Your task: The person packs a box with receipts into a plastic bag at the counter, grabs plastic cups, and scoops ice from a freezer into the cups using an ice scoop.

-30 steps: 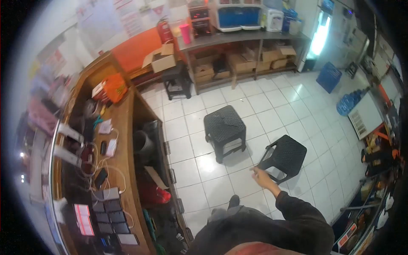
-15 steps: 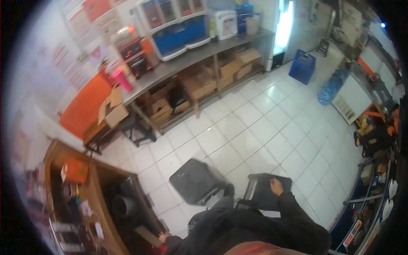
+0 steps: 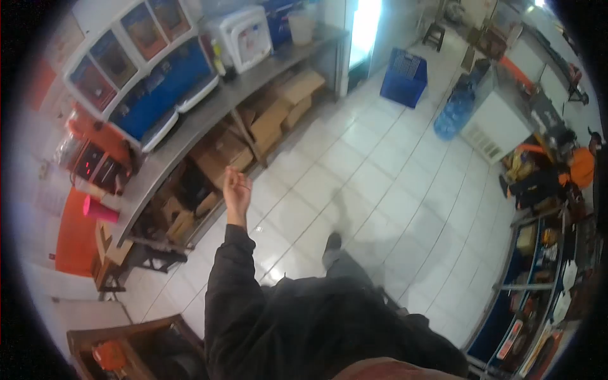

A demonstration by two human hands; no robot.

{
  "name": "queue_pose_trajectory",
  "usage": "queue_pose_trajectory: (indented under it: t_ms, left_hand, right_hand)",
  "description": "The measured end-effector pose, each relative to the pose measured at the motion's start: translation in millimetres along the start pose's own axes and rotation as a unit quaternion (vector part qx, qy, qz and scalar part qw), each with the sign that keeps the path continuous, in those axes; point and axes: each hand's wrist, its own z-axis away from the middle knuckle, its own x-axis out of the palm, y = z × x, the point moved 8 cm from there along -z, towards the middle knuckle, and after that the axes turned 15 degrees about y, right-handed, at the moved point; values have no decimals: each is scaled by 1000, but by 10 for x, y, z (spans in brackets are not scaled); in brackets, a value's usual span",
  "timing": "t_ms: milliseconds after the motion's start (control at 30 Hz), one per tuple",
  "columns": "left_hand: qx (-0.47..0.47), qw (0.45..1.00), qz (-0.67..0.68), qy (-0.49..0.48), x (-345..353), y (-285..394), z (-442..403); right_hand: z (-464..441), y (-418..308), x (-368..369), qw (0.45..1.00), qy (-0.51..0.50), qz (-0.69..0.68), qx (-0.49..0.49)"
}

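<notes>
My left hand (image 3: pixel 237 193) is raised in front of me, above the tiled floor, at the end of a dark sleeve (image 3: pixel 233 266). Its fingers are loosely bent and somewhat apart, and nothing shows in them. In the view it is nearest to the cardboard boxes (image 3: pixel 221 155) on the shelf below the metal counter (image 3: pixel 190 126), without visible contact. My right hand is out of sight, with its arm hidden by my body. One shoe (image 3: pixel 334 242) shows on the white tiles (image 3: pixel 380 183) ahead.
A wooden cabinet (image 3: pixel 136 326) stands at lower left. A blue crate (image 3: pixel 404 79), blue water bottles (image 3: pixel 453 114) and a white box-shaped appliance (image 3: pixel 497 120) are ahead to the right. Shelving (image 3: pixel 525 287) lines the right side. A pink cup (image 3: pixel 100 209) lies on the counter's near end.
My left hand has left the cabinet's edge and swung up and forward. My right hand, earlier at a black stool, has gone out of view, as have both black stools near me. My view has shifted.
</notes>
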Motion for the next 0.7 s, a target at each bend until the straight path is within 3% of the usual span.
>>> queue_pose_trajectory:
  t_ms: [67,133,167,200,233,267,367,400,467,533,633,700]
  left_hand:
    - [-59,987,-108,-104,713,-557,-406]
    - [-113,972,-205,16,849,-1035,-941]
    - [-103,973,-203,28,1044,-1055,-1100]
    - [-96,975,-197,42,1216,-1052,-1220]
    - [-96,975,-195,46,1319,-1036,-1375]
    - [-62,974,-213,38,1411,-957,-1570]
    - [5,970,-240,48,1543,-805,-2240]
    - [35,963,-259,66,1520,-733,-2465]
    - [63,964,-240,100,1452,-643,-2943]
    - [93,964,-215,125,1476,-523,-3469]
    - [155,951,-90,250,1357,-438,-3983]
    - [176,939,-102,278,1782,-444,-4273]
  right_hand:
    - [-697,-781,-176,995,58,-70,34]
    - [-1461,-1743,-347,989,95,-108,17]
    - [-2112,-2181,-233,970,144,0,-197]
    - [-2473,-2849,-250,917,147,138,-343]
    - [-2578,-3616,-527,874,158,79,-453]
    - [-2828,-4282,-892,940,159,-20,-300]
    - [-3640,-6294,-1470,874,205,-91,-431]
    - [-3830,-6943,-1664,894,158,-162,-387]
    - [-3818,-8243,-2218,878,154,-194,-408]
    - [-4192,-9241,-2407,850,107,-310,-411]
    - [-4389,-10692,-2986,828,128,-175,-517]
    - [-4534,-11547,-3465,802,167,-146,-555]
